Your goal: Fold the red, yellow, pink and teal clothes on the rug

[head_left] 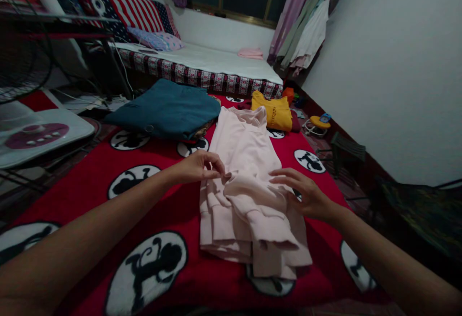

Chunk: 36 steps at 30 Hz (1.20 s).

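Observation:
A pale pink garment (245, 181) lies lengthwise on a red blanket (180, 205) printed with black-and-white cartoon circles. Its near end is bunched into folds. My left hand (198, 166) pinches a fold of the pink fabric at the garment's left edge. My right hand (303, 193) rests on the garment's right side with its fingers spread and flat, holding nothing.
A folded teal garment (166, 109) and a yellow garment (276, 111) lie further back on the blanket. Behind them is a low mattress (202, 61) with pillows. Clothes hang at the back right. A fan stands on the left. A small dark stool (344, 150) sits by the right wall.

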Motion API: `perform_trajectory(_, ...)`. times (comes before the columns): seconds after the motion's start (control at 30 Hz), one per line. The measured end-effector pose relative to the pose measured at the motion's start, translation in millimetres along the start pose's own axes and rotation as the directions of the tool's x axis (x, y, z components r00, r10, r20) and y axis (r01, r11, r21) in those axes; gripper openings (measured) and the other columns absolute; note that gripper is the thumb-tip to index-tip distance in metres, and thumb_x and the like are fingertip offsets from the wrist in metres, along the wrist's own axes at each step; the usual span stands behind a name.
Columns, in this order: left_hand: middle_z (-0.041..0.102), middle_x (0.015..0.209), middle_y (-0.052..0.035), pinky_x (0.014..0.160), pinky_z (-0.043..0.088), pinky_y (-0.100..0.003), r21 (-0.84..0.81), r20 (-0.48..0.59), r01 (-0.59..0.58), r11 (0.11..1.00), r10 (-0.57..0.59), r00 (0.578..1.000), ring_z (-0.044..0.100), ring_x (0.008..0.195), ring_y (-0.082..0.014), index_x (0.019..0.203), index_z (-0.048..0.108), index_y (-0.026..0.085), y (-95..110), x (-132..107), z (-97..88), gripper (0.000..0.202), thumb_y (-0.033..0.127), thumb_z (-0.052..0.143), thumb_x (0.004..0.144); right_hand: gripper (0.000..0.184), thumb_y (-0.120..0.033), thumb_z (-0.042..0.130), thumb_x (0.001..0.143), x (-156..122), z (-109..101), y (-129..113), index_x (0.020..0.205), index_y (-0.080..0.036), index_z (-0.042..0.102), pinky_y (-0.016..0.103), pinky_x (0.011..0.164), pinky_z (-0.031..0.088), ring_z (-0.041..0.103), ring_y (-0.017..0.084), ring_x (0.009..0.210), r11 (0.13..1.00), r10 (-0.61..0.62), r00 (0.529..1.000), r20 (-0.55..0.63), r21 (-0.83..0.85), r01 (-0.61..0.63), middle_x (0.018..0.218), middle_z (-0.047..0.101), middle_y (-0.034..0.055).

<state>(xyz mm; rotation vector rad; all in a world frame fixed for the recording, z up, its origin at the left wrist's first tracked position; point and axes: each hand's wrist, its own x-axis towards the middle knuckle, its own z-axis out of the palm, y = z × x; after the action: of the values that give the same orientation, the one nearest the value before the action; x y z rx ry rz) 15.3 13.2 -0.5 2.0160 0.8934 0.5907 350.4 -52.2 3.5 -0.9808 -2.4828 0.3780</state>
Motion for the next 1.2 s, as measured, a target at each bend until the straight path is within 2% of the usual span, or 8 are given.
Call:
perform_trajectory(0.13, 0.07, 0.09, -0.0065, 0.079, 0.049, -0.026, -0.07, 0.16, -0.125, 0.99, 0.135, 0.978, 0.064, 0.084, -0.0176, 0.086, 0.075, 0.021, 22.7, -27.0, 12.5, 0.016, 0.028, 0.07, 0.072, 0.055, -0.012, 0.054, 0.076, -24.2, 5.4, -18.7, 0.129, -0.031, 0.053, 0.042, 0.099, 0.044, 0.052, 0.025, 0.118, 1.0, 0.004, 0.999, 0.052, 0.006, -0.005, 0.129, 0.056, 0.0086)
perform_trajectory(0.27, 0.067, 0.096, -0.0069, 0.081, 0.049, -0.027, 0.056, -0.003, -0.174, 0.983, 0.174, 0.985, 0.063, 0.089, -0.0177, 0.092, 0.073, 0.022, 27.3, -27.1, 29.8, 0.02, 0.031, 0.068, 0.075, 0.035, -0.019, 0.046, 0.084, -11.2, 15.2, -7.7, 0.114, -0.026, 0.062, 0.037, 0.088, 0.051, 0.056, 0.023, 0.113, 0.968, 0.196, 0.967, -0.161, 0.188, -0.165, 0.122, 0.06, 0.0091)
perform_trajectory(0.4, 0.068, 0.087, -0.0063, 0.063, 0.05, -0.023, 0.046, -0.333, 0.055, 0.997, -0.036, 0.942, 0.063, 0.075, -0.0159, 0.091, 0.068, 0.017, 11.6, -1.8, 34.7, 0.025, 0.038, 0.056, 0.082, 0.024, -0.031, 0.049, 0.085, 22.8, 25.8, 27.9, 0.098, -0.019, 0.065, 0.033, 0.075, 0.053, 0.063, 0.021, 0.093, 0.873, 0.485, 0.802, -0.35, 0.255, -0.416, 0.101, 0.066, 0.0087)
perform_trajectory(0.67, 0.06, 0.054, -0.0008, 0.041, 0.038, -0.018, -0.251, -0.158, 0.356, 0.9, -0.401, 0.903, 0.055, 0.045, -0.0111, 0.075, 0.06, 0.013, -17.7, 56.3, 36.4, 0.038, 0.051, 0.062, 0.075, 0.042, -0.03, 0.067, 0.069, 74.6, 35.4, 63.4, 0.107, -0.013, 0.062, 0.027, 0.065, 0.046, 0.062, 0.019, 0.074, 0.653, 0.731, 0.619, -0.287, 0.031, -0.757, 0.083, 0.067, 0.007)
perform_trajectory(0.87, 0.053, 0.048, 0.0051, 0.039, 0.032, -0.016, -0.207, -0.19, 0.298, 0.932, -0.337, 0.922, 0.047, 0.04, -0.0068, 0.062, 0.057, 0.014, -17.5, 72.3, 37.1, 0.017, 0.025, 0.07, 0.063, 0.023, -0.037, 0.065, 0.067, 78.5, 29.3, 55.6, 0.058, -0.018, 0.054, 0.021, 0.047, 0.03, 0.05, 0.012, 0.054, 0.694, 0.708, 0.673, -0.214, 0.032, -0.72, 0.053, 0.051, -0.0029)
perform_trajectory(0.97, 0.05, 0.048, 0.0063, 0.04, 0.036, -0.017, -0.332, -0.192, 0.248, 0.91, -0.322, 0.927, 0.046, 0.039, -0.0067, 0.065, 0.054, 0.015, -20.7, 73.7, 37.2, 0.012, 0.022, 0.064, 0.066, 0.026, -0.043, 0.058, 0.071, 76.5, 25.8, 49.6, 0.064, -0.019, 0.054, 0.02, 0.044, 0.032, 0.049, 0.012, 0.053, 0.681, 0.728, 0.641, -0.244, 0.366, -0.634, 0.054, 0.052, -0.0022)
perform_trajectory(1.13, 0.054, 0.054, 0.0042, 0.041, 0.036, -0.017, -0.253, -0.245, 0.251, 0.934, -0.313, 0.918, 0.049, 0.045, -0.0076, 0.068, 0.058, 0.014, -26.5, 71.5, 36.8, 0.012, 0.022, 0.066, 0.064, 0.038, -0.045, 0.072, 0.06, 71.0, 24.0, 27.6, 0.082, -0.016, 0.061, 0.023, 0.045, 0.041, 0.055, 0.015, 0.054, 0.413, 0.758, 0.634, 0.156, 0.637, -0.651, 0.067, 0.064, 0.0029)
perform_trajectory(1.2, 0.057, 0.057, 0.003, 0.044, 0.037, -0.018, -0.175, -0.297, 0.223, 0.959, -0.267, 0.917, 0.051, 0.049, -0.0089, 0.07, 0.059, 0.014, -25.8, 72.2, 34.7, 0.012, 0.025, 0.065, 0.067, 0.04, -0.04, 0.075, 0.056, 68.7, 25.5, 22.3, 0.086, -0.016, 0.063, 0.025, 0.052, 0.046, 0.06, 0.017, 0.061, 0.379, 0.749, 0.647, 0.146, 0.706, -0.598, 0.076, 0.068, 0.0048)
